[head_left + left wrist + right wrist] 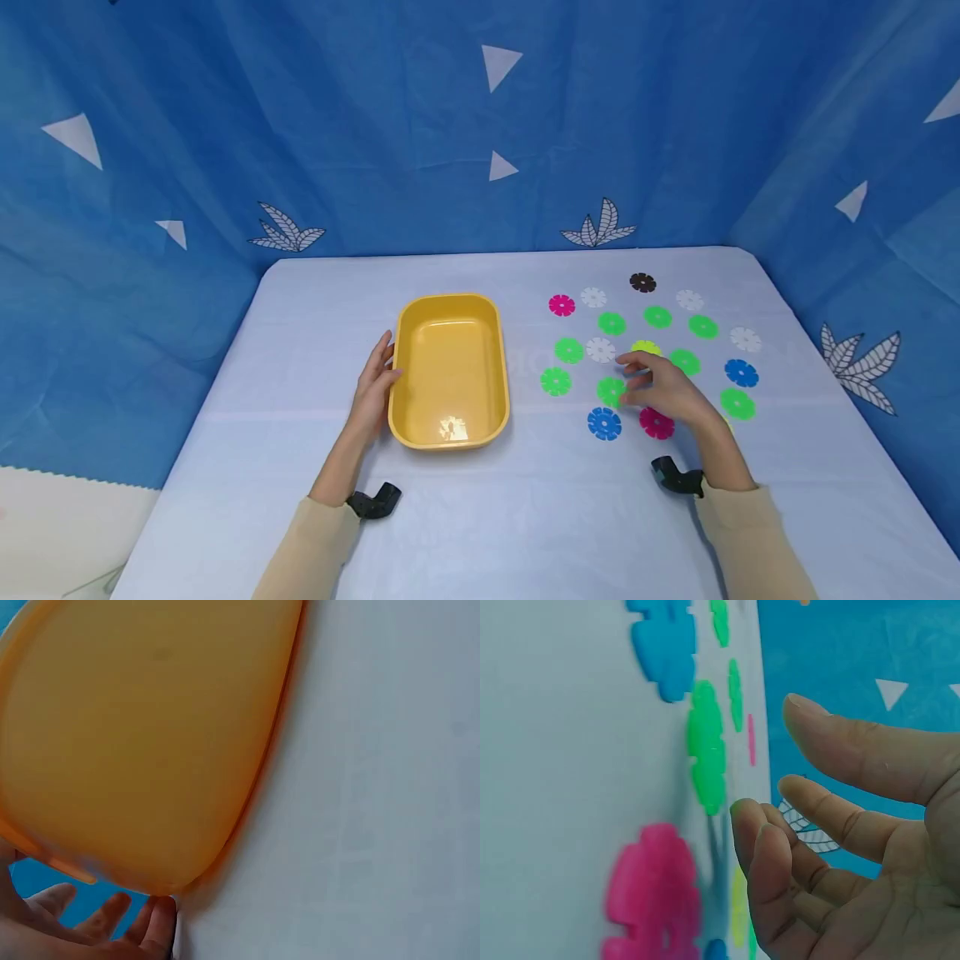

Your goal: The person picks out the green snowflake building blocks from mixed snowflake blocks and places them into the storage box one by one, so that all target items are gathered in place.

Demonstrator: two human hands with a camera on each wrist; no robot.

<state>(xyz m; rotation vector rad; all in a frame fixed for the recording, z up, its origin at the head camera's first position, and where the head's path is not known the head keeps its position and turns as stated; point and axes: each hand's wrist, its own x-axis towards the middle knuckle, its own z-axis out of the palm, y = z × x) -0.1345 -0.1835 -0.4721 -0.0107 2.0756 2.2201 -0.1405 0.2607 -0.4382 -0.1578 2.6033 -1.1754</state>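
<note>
A deep yellow plastic tray (pixel 450 375) with rounded corners stands on the table, nothing inside it. My left hand (pixel 371 392) rests along its left side, the thumb at the rim and the other fingers on the outer wall. The left wrist view has the tray wall (pixel 150 750) close up, fingertips (pixel 159 922) at its edge. On the right, my right hand (pixel 663 387) hovers over scattered notched plastic discs, fingers loosely bent and holding nothing. Near its fingertips lie a green disc (pixel 611 392), a magenta disc (pixel 657 423) and a partly covered yellow disc (pixel 646 347).
Several more discs lie flat around the right hand, among them a blue disc (pixel 604 423), a white disc (pixel 600 350) and a black disc (pixel 642 282) at the back. A white cloth covers the table (pixel 517 517). Blue curtains (pixel 420 125) hang behind and at both sides.
</note>
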